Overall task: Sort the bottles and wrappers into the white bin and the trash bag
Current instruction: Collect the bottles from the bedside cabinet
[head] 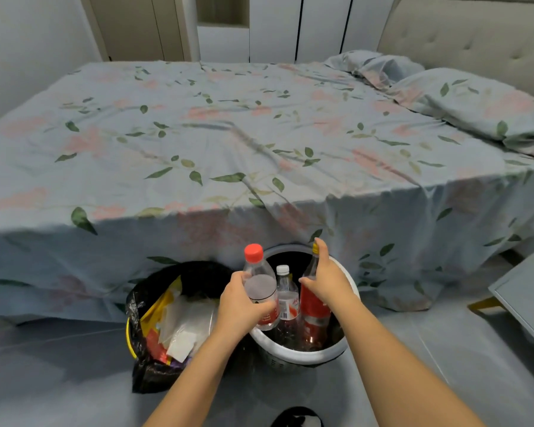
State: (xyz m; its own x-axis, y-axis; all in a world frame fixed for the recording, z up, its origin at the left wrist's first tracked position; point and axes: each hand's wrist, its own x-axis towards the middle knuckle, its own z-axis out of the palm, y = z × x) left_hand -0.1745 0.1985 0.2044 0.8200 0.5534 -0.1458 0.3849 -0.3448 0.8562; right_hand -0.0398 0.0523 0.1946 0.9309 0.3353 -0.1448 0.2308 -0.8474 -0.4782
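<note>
left hand (244, 303): my fingers wrap the red-capped bottle (259, 288), upright over the white bin (302, 354) rim, lower centre.
right hand (329, 280): clasps the red-label bottle (313, 309), upright inside.
next: straight down.

The white bin (302, 354) mouth at lower centre is crowded: three upright bottles (287, 300) fill its left and middle, leaving dark open room only at its right side. The trash bag (142, 309) to its left gapes, wrappers (179, 328) low inside. The bed (228, 149) edge overhangs just behind both.
</note>
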